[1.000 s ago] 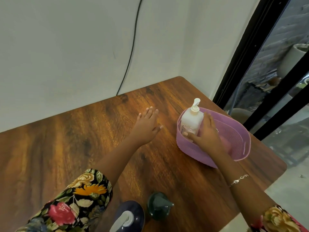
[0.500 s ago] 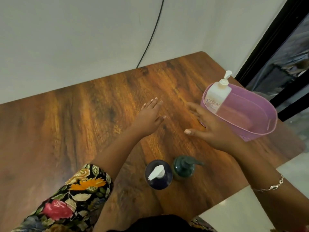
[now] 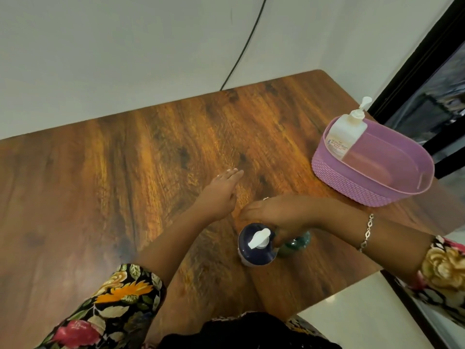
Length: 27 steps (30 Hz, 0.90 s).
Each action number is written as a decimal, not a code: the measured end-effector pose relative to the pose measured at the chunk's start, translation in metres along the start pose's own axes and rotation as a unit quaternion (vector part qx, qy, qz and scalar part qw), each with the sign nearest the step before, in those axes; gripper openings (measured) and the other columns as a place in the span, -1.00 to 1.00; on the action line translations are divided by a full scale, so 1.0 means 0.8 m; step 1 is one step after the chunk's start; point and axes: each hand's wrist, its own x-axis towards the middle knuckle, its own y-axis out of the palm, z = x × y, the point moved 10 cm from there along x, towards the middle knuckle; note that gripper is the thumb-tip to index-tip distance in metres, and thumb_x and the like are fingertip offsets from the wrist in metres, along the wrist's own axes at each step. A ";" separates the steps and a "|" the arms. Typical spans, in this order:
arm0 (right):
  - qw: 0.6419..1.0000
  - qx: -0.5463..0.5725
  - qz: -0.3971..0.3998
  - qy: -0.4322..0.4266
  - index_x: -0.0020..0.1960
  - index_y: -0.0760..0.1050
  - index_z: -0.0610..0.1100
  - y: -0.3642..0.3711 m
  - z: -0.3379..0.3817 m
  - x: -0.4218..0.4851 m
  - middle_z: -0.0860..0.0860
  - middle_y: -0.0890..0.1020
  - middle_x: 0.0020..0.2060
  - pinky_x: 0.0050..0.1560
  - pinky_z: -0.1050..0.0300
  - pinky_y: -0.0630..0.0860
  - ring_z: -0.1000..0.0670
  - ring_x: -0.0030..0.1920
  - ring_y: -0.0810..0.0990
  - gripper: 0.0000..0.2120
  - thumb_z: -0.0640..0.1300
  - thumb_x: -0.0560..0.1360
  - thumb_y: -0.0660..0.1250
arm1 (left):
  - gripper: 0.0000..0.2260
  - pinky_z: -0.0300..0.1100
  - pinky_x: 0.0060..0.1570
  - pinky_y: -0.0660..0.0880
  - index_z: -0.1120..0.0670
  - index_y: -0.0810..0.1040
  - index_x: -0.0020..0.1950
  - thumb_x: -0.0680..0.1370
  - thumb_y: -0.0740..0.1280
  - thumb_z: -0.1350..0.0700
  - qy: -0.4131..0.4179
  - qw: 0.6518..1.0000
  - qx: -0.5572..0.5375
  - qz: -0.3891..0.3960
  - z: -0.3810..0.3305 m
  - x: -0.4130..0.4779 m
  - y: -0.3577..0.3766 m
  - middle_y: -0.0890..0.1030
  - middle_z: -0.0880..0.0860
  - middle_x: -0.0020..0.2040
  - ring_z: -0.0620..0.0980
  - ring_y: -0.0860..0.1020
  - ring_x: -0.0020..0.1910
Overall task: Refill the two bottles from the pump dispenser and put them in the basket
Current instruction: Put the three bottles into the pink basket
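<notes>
1. Left hand [image 3: 221, 195]: fingers straight, palm flat on the wooden table [image 3: 125, 185].
2. Right hand [image 3: 274, 215]: arched over the green bottle [image 3: 295, 244], covering its top; whether the fingers clasp it cannot be told.
3. Dark blue pump bottle [image 3: 255, 245]: upright, just beside the green bottle.
4. White pump bottle [image 3: 344, 134]: standing inside the purple basket [image 3: 364, 190], at its far end.

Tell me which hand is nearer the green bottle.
Right. The right hand lies over the top of the green bottle; whether it grips is unclear. The left hand lies open on the table, farther off to the left.
</notes>
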 end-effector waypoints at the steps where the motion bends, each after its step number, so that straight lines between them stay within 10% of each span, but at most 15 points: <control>1: 1.000 -0.003 0.008 -0.005 0.30 0.34 -0.14 0.005 0.000 0.006 -0.04 0.45 0.20 0.10 -0.01 0.48 -0.04 0.15 0.45 -0.41 -0.06 0.34 0.47 | -0.46 -0.14 0.43 0.07 0.10 0.08 0.52 0.56 0.16 0.29 -0.005 1.000 -0.004 0.023 0.004 -0.009 0.009 0.13 0.10 0.52 0.01 0.06 0.51; 7: 0.998 -0.005 0.054 -0.040 0.35 0.26 -0.08 0.024 0.005 0.020 -0.01 0.34 0.27 0.05 0.09 0.44 -0.04 0.18 0.40 -0.27 -0.08 0.27 0.53 | -0.26 -0.32 0.25 0.21 0.11 0.10 0.49 0.43 0.44 0.14 -0.011 0.984 -0.093 0.153 0.006 -0.065 0.077 0.24 0.06 0.45 -0.05 0.26 0.39; 13: 0.996 -0.028 0.063 -0.047 0.33 0.22 0.00 0.034 0.001 0.025 -0.01 0.35 0.18 0.01 0.01 0.49 -0.05 0.09 0.43 -0.21 -0.04 0.21 0.56 | -0.15 -0.26 0.24 0.39 -0.01 0.23 0.39 0.20 0.59 0.00 -0.028 0.956 -0.276 0.096 0.009 -0.084 0.112 0.41 -0.11 0.30 -0.16 0.42 0.26; 27: 0.994 0.072 -0.056 -0.061 0.27 0.27 -0.02 -0.024 -0.029 0.006 0.14 0.37 0.07 0.03 0.21 0.40 0.12 0.04 0.37 -0.31 -0.10 0.24 0.54 | -0.30 -0.44 0.11 0.41 -0.24 0.26 0.20 0.26 0.58 0.15 -0.027 0.942 -0.333 0.007 0.002 -0.065 0.057 0.43 -0.27 0.18 -0.33 0.45 0.16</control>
